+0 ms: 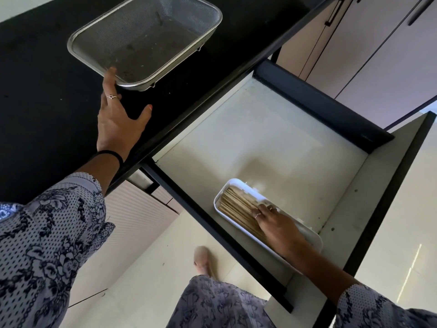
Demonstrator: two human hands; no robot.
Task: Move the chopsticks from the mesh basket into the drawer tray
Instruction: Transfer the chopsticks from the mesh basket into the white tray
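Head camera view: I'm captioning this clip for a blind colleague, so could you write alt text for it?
A person's right hand rests on wooden chopsticks lying in a white tray inside an open drawer. Their left hand touches the rim of a mesh basket that looks empty on the black counter.

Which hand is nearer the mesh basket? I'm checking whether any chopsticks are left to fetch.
Left. The left hand touches the near rim of the mesh basket on the counter. The right hand is far off in the drawer, resting on the chopsticks in the white tray.
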